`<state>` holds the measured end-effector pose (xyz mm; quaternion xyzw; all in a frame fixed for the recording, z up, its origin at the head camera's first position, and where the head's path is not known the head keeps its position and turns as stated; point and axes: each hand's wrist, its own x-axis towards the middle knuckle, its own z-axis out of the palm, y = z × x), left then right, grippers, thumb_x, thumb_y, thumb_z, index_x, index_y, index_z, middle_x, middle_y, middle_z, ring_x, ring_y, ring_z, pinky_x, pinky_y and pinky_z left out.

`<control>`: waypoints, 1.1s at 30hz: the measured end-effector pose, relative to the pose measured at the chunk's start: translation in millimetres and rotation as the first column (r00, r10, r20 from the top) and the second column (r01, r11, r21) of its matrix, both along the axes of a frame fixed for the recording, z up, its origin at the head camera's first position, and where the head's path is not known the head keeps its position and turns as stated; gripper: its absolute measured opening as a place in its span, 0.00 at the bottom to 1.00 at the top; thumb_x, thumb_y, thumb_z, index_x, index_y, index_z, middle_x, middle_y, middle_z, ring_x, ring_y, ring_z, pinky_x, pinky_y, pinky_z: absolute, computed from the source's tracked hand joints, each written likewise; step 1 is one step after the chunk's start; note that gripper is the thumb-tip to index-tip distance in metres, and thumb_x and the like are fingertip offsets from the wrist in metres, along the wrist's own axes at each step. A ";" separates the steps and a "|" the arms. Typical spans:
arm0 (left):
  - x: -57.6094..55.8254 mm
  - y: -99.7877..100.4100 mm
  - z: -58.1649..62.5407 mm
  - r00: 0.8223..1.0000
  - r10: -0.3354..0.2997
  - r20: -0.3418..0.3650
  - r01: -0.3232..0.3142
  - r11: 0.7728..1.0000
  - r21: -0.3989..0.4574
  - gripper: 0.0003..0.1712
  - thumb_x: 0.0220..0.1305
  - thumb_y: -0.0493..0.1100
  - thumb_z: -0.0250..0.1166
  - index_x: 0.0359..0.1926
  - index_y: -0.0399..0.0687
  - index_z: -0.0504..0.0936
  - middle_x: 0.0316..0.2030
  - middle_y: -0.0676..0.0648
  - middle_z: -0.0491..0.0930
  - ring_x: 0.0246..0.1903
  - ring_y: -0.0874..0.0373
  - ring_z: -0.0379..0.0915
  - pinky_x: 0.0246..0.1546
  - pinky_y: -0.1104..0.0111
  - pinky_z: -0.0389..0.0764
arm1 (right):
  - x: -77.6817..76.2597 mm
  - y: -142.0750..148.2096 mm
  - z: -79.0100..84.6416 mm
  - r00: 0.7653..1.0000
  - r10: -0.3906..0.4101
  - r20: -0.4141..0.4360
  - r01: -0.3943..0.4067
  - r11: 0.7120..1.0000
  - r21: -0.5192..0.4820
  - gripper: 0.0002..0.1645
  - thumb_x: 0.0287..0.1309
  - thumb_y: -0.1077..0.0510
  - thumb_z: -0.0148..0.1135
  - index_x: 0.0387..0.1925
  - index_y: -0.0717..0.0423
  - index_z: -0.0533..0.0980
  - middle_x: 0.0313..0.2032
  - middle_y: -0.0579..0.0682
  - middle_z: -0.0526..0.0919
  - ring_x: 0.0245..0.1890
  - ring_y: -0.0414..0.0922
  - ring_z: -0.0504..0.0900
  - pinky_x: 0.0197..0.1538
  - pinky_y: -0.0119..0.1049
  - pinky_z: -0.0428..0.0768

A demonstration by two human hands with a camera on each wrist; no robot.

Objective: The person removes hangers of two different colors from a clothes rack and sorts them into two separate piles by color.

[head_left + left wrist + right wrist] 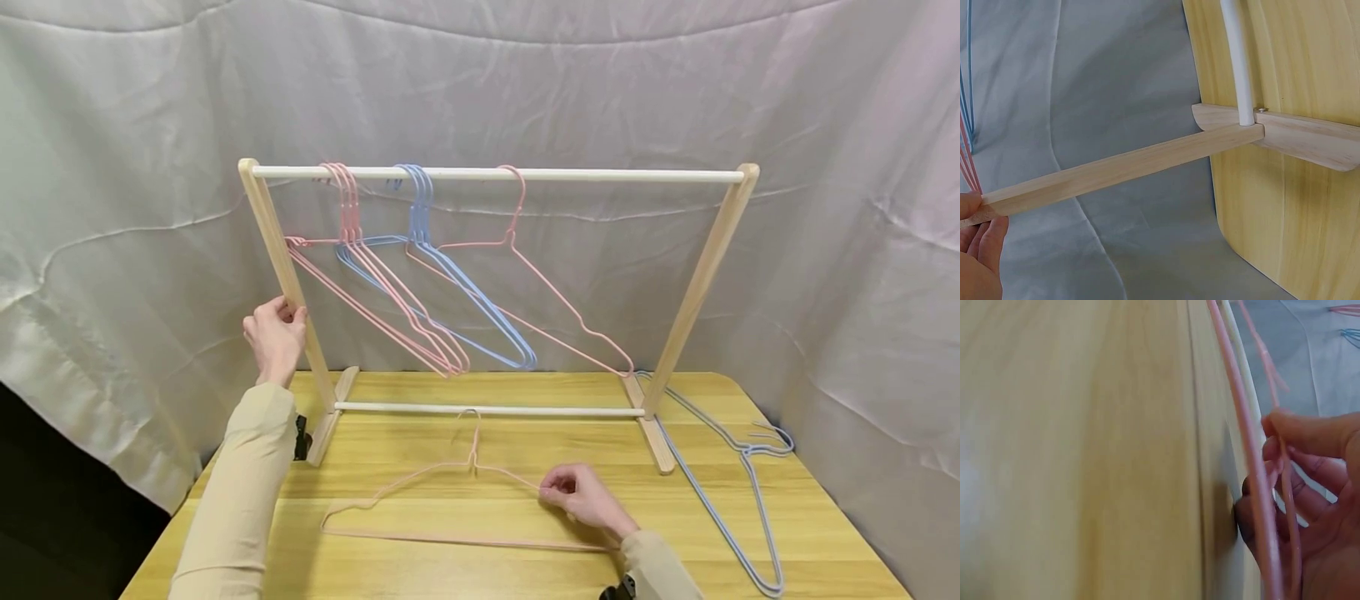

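Observation:
My left hand [276, 335] grips the left wooden post [270, 225] of a small clothes rack, thumb on one side and fingers on the other, as the left wrist view also shows. With my right hand [587, 498] I pinch the right shoulder of a pink hanger [420, 537], held low in front of the rack with its hook upward. In the right wrist view the thumb and fingers [1310, 434] close on the thin pink wire. On the rack's white top rail [622, 175] hang several pink hangers [397, 292], several blue hangers [480, 304] and a single pink hanger [558, 292] farther right.
A pair of blue-grey hangers [757, 500] lies on the right of the wooden table [420, 579], partly behind the rack's right foot [656, 446]. A white lower bar [555, 411] joins the posts. Grey curtain [600, 100] surrounds the table at back and sides.

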<state>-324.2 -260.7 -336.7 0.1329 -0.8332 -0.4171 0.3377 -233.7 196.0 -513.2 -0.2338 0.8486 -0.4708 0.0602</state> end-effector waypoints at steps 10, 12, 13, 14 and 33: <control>-0.9 -0.3 -0.5 1.000 0.004 -0.017 -0.004 1.000 -0.014 0.14 0.69 0.38 0.62 0.48 0.33 0.85 0.46 0.31 0.86 0.53 0.34 0.72 0.62 0.49 0.64 | 0.4 -8.7 -3.8 0.996 -0.019 -0.082 0.025 0.997 0.080 0.05 0.57 0.63 0.68 0.26 0.58 0.84 0.21 0.46 0.80 0.22 0.27 0.67 0.27 0.24 0.67; -0.9 -0.2 -0.5 1.000 0.002 -0.014 -0.003 1.000 -0.010 0.14 0.69 0.38 0.62 0.48 0.34 0.85 0.46 0.31 0.86 0.53 0.34 0.72 0.62 0.48 0.63 | 0.4 -9.6 -4.3 0.997 -0.041 -0.066 0.047 0.995 0.089 0.05 0.57 0.62 0.69 0.26 0.57 0.84 0.21 0.45 0.79 0.21 0.27 0.66 0.27 0.23 0.66; -0.6 -0.1 -0.4 1.000 0.001 -0.010 -0.001 1.000 -0.006 0.14 0.69 0.38 0.62 0.49 0.34 0.85 0.46 0.31 0.86 0.54 0.35 0.71 0.62 0.48 0.63 | 0.3 -9.9 -4.3 0.997 -0.051 -0.055 0.056 0.994 0.094 0.05 0.57 0.62 0.69 0.26 0.57 0.84 0.21 0.44 0.79 0.21 0.28 0.66 0.26 0.23 0.66; -0.4 -0.1 -0.3 1.000 0.000 -0.008 0.000 1.000 -0.003 0.14 0.69 0.38 0.62 0.49 0.34 0.85 0.46 0.31 0.86 0.54 0.35 0.71 0.62 0.48 0.63 | 0.0 -10.0 -4.6 0.998 -0.059 -0.038 0.062 0.994 0.094 0.05 0.57 0.62 0.69 0.26 0.57 0.84 0.21 0.44 0.79 0.21 0.28 0.66 0.26 0.24 0.66; -0.5 0.8 -0.7 1.000 0.011 -0.024 -0.012 1.000 -0.025 0.14 0.69 0.39 0.62 0.48 0.33 0.85 0.45 0.30 0.86 0.51 0.34 0.74 0.60 0.49 0.66 | 0.6 -15.3 0.4 0.995 -0.102 0.010 0.100 0.989 0.106 0.05 0.53 0.66 0.70 0.24 0.60 0.82 0.21 0.45 0.79 0.21 0.30 0.68 0.27 0.24 0.67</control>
